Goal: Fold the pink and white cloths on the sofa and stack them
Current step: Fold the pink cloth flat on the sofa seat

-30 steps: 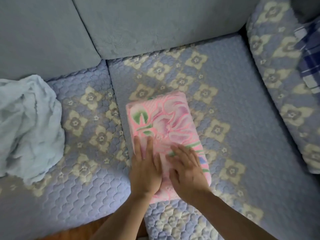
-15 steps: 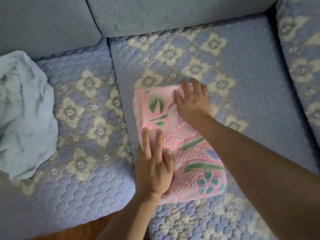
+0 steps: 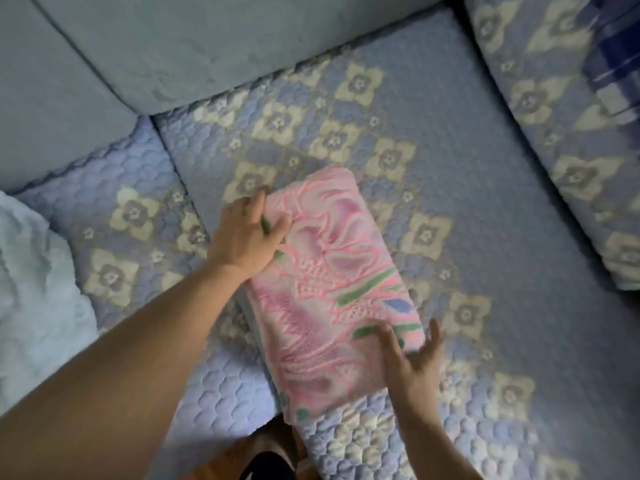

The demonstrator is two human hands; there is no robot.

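The pink floral cloth [image 3: 329, 289] lies folded into a thick rectangle on the middle seat of the sofa [image 3: 450, 174]. My left hand [image 3: 247, 233] is at its far left corner, thumb on top and fingers curled over the edge, holding it. My right hand [image 3: 412, 358] lies at the near right corner with fingers spread and straight, touching the cloth's edge. The white cloth [image 3: 31, 289] sits crumpled and unfolded on the left seat, apart from both hands.
Grey back cushions [image 3: 207, 46] run along the rear. A quilted side cushion [image 3: 561, 133] rises on the right with a blue plaid fabric [image 3: 620, 60] on it. Wooden floor [image 3: 221, 465] shows at the sofa's front edge.
My left hand slid from the cloth's near edge up to its far left corner. My right hand came back from the far edge to the near right corner.
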